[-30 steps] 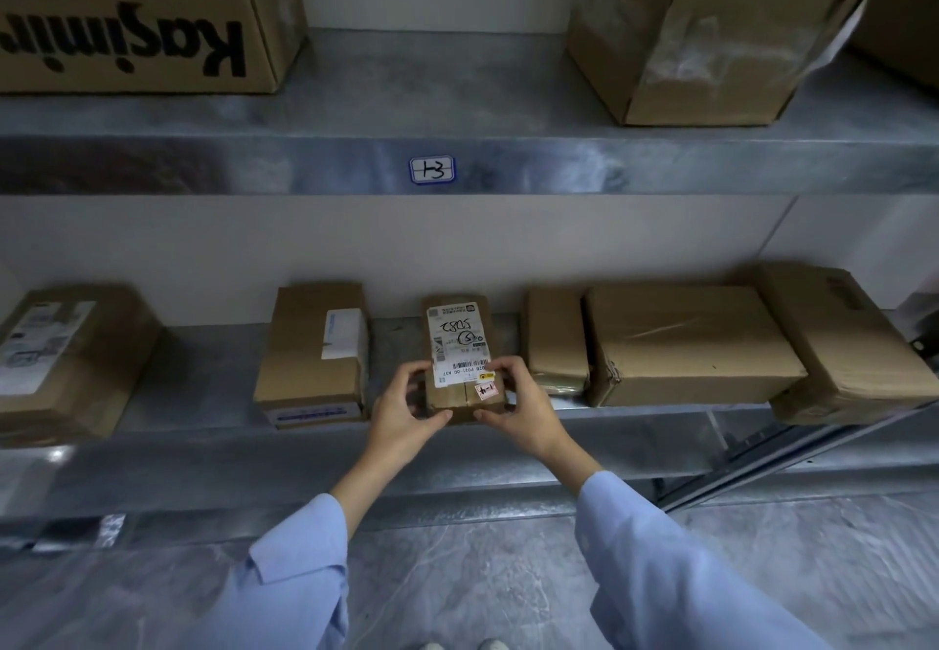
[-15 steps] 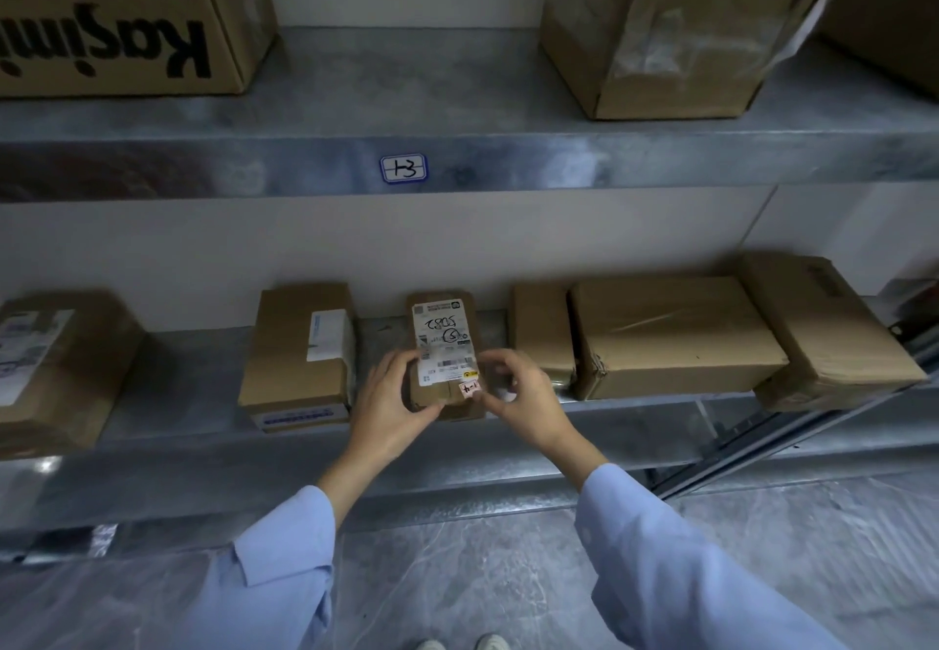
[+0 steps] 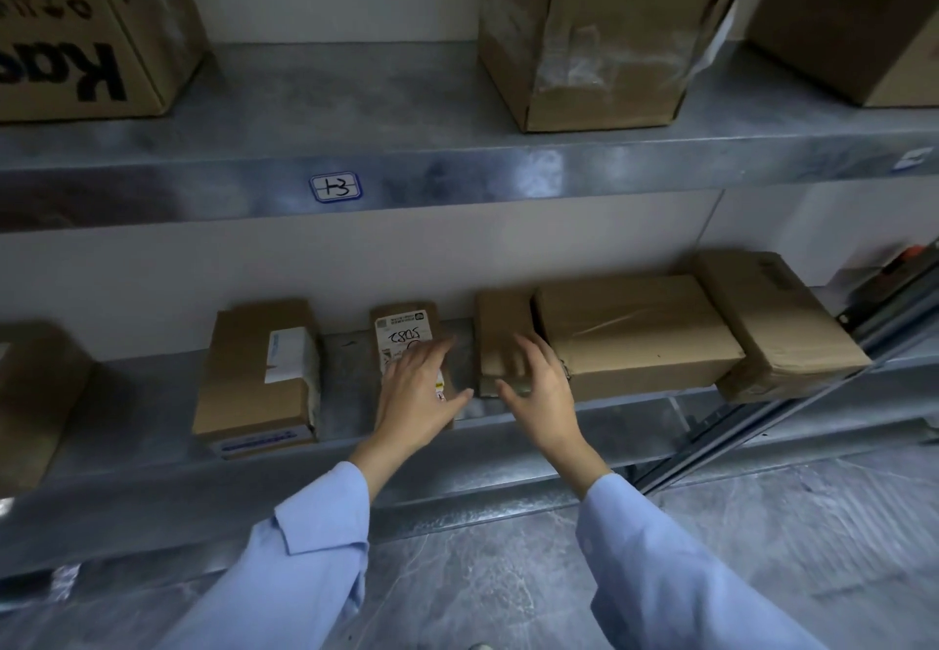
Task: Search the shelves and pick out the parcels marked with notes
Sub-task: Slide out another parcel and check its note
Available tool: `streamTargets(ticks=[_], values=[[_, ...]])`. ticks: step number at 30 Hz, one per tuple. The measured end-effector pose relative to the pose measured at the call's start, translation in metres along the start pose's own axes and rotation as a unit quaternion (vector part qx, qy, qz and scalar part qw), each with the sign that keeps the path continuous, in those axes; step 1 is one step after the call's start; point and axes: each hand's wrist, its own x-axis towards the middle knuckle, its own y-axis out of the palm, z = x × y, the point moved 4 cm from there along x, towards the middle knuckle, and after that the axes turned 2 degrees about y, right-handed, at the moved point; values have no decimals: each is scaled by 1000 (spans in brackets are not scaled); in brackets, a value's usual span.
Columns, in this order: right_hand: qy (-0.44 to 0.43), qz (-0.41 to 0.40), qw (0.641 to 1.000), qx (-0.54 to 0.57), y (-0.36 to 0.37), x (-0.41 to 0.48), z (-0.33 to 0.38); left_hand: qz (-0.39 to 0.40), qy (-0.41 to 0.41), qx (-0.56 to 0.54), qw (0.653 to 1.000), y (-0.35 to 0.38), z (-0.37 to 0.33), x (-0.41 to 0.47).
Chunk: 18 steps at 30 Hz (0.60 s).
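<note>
A small brown parcel (image 3: 405, 326) with a white handwritten label lies on the lower metal shelf (image 3: 350, 380). A small note sticker (image 3: 440, 390) peeks out at its near end. My left hand (image 3: 416, 390) lies flat on this parcel with straight, spread fingers and covers its near half. My right hand (image 3: 538, 390) hovers over the near end of the narrow brown parcel (image 3: 500, 326) just to the right. Its fingers are spread and blurred; whether it touches the parcel I cannot tell.
A taped box (image 3: 259, 370) lies left of the small parcel, another box (image 3: 35, 395) at far left. A wide box (image 3: 635, 329) and a tilted one (image 3: 782, 319) lie to the right. The upper shelf (image 3: 406, 161) carries large cartons (image 3: 599, 29) and a tag (image 3: 336, 187).
Both hands let go of the small labelled parcel's near end. My left hand now lies flat on top of it, and my right hand has moved right to the narrow parcel.
</note>
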Motion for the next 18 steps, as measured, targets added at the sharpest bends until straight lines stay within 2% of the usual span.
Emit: streamTargets(ticks=[6,13,18], values=[[13,16,1000,13,5,2,-10,36,8,39,999,15,-7,11],[-21,31,999,19,5,7,-8,23,8,14,1000,17,-8,7],[-4,33,999,32,6,12,-11,16,5,9,1000,14,-4,11]])
